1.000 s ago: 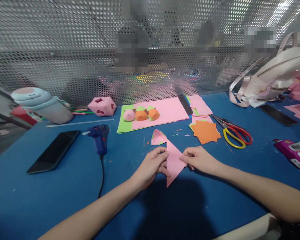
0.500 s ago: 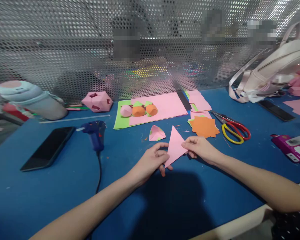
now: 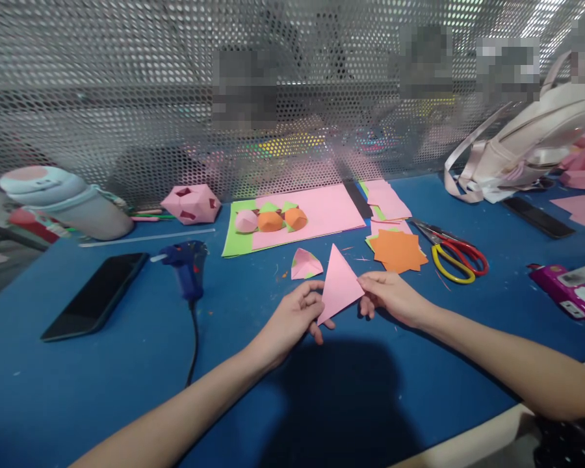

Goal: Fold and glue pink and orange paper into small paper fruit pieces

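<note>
- My left hand (image 3: pixel 295 317) grasps a pink paper triangle (image 3: pixel 341 289) at its lower left edge, the thumb on top and fingers showing underneath.
- My right hand (image 3: pixel 392 297) pinches the same paper at its right corner, between thumb and fingers, with the other fingers curled below.
- I have the triangle between the two hands, one point facing away from me, above the blue table (image 3: pixel 102 390).
- Just beyond the grip, a little to its left, I see a small folded piece (image 3: pixel 306 264), pink with green patches.
- Farther past the grip, three small paper shapes (image 3: pixel 272 221), one pink and two orange with green tips, sit in a row on large pink and green sheets (image 3: pixel 326 207).
- Beyond my right hand lie orange paper pieces (image 3: pixel 398 249), stacked unevenly; right of them rest scissors (image 3: pixel 453 255) with one yellow and one red handle.
- Left of the grip, well apart, I make out a blue glue gun (image 3: pixel 188 268) with a black cord, and past it a dark phone (image 3: pixel 96 296).
- Far to the grip's right is a purple tool (image 3: pixel 568 289); I cannot tell what kind.
</note>
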Available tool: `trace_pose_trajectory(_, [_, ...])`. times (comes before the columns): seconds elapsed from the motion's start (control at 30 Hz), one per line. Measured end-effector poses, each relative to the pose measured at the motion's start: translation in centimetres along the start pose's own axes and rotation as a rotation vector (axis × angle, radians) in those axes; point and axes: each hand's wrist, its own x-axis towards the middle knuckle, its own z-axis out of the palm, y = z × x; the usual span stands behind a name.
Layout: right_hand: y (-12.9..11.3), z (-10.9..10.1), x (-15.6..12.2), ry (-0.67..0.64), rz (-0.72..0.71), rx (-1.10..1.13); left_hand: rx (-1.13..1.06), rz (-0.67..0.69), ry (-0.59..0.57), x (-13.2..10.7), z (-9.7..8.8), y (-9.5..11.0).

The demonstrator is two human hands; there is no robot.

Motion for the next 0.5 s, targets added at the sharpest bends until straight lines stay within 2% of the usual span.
trace_pose_trajectory(0.13, [-0.3, 0.4, -0.2, 0.022, 0.012, -0.053, 0.035, 0.023, 0.006, 0.0, 0.2, 0.1])
trace_pose_trajectory(0.4, [-0.4, 1.2, -1.4, 0.039, -0.077, -0.278, 0.283, 0.161, 0.143, -0.6, 1.2, -0.3])
trace_pose_trajectory(0.5, [-1.0, 1.3, -1.7, 0.082, -0.121, -0.379, 0.288, 0.11, 0.128, -1.0, 1.1, -0.3])
